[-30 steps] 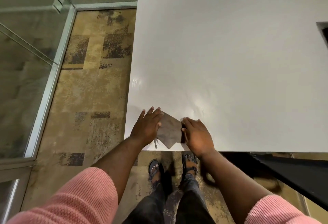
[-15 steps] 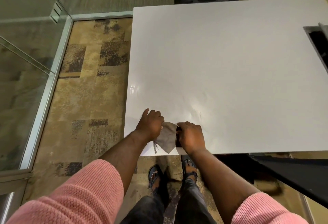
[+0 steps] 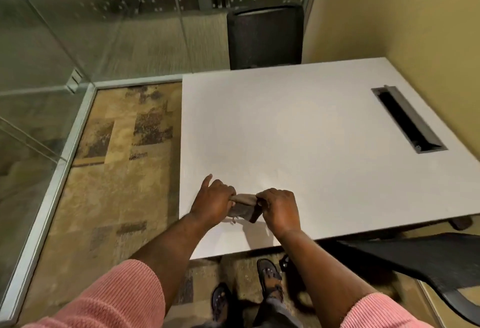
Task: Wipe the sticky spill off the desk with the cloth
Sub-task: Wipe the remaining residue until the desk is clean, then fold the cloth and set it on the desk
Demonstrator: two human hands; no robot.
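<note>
Since earlier frame, cloth (image 3: 242,206) bunched up off surface (image 3: 298,132). My left hand (image 3: 211,204) and right hand (image 3: 279,208) both clenched on it, 6 o'clock edge. Spill unseen; risk wiping wrong patch.

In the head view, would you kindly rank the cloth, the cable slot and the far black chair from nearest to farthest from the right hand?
1. cloth: gripped by the right hand, near desk edge.
2. cable slot: set into the desk, far right.
3. black chair: beyond the desk's far edge.
</note>
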